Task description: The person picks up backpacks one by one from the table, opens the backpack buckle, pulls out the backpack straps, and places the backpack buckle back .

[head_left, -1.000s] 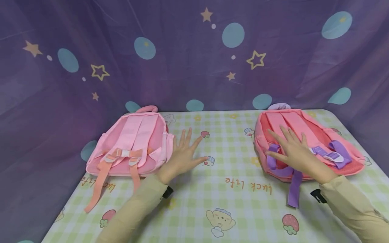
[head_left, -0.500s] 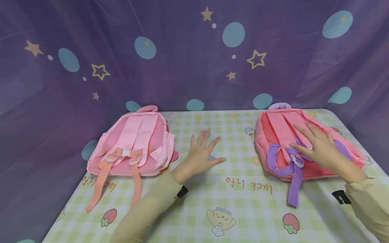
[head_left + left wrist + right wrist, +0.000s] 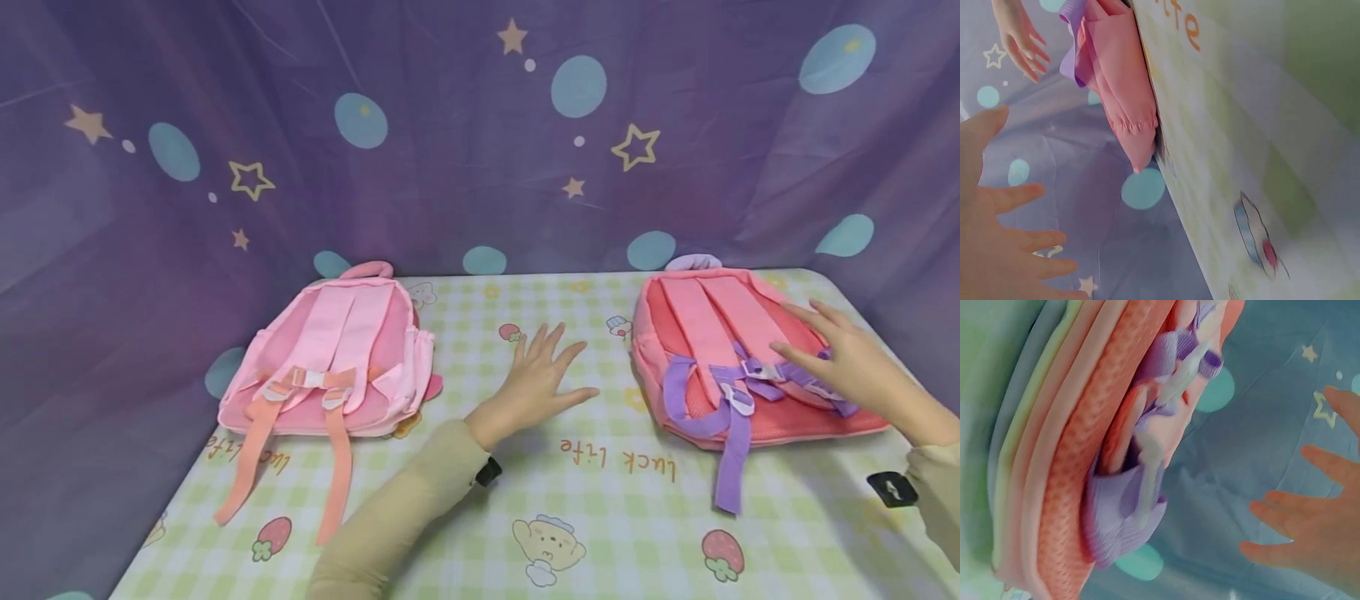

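Two small backpacks lie with their strap sides up. The light pink backpack (image 3: 322, 333) at the left has peach webbing straps (image 3: 255, 458) and a white buckle (image 3: 307, 378). At the right, the coral backpack (image 3: 675, 333) has purple webbing straps (image 3: 731, 467) and a pale buckle (image 3: 762, 370). Between them my left hand (image 3: 528, 396) hovers above the cloth, fingers spread, holding nothing. Over the right side of the coral backpack my right hand (image 3: 862, 367) hangs with its fingers extended; in the right wrist view a gap separates the hand (image 3: 1316, 519) from the purple strap (image 3: 1125, 512).
A green checked tablecloth (image 3: 615, 533) with printed strawberries and bears covers the table. Behind and at the sides hangs a purple curtain (image 3: 450, 167) with stars and blue ovals. The table's left edge shows beside the light pink backpack.
Both my hands have moved to the right. The left has left the light pink backpack's side, and the right has shifted from the middle of the coral backpack to its right side.
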`<state>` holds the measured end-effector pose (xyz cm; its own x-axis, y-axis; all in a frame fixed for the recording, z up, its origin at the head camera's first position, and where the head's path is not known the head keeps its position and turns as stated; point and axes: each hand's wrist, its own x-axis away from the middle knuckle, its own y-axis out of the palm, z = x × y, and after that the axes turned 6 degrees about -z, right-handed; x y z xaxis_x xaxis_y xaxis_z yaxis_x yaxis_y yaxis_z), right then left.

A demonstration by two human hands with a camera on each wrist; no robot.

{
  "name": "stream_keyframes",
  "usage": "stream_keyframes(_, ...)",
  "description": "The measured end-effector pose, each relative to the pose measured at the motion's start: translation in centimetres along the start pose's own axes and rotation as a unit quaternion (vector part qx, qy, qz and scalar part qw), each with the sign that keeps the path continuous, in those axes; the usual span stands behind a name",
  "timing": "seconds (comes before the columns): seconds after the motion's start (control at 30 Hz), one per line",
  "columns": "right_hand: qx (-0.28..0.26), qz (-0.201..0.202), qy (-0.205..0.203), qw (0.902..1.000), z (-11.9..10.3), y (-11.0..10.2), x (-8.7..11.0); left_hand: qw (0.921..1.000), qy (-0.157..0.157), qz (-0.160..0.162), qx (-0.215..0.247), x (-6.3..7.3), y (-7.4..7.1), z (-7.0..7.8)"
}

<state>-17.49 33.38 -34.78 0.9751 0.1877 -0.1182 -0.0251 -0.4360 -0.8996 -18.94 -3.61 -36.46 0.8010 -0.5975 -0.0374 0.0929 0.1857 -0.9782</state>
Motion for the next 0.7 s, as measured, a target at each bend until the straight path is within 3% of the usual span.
stream_keyframes(0.23, 0.004, -0.035, 0.043, 0.9984, 1.7, -0.4, -0.2, 0.9997, 0.016, -0.001, 0.021, -1.3, 0.5, 1.8)
stream_keyframes(0.7, -0.004, -0.045, 0.067, 0.9967, 6.1, -0.6, -0.1, 0.9973, 0.045, -0.011, 0.058, -3.5, 2.1, 5.1)
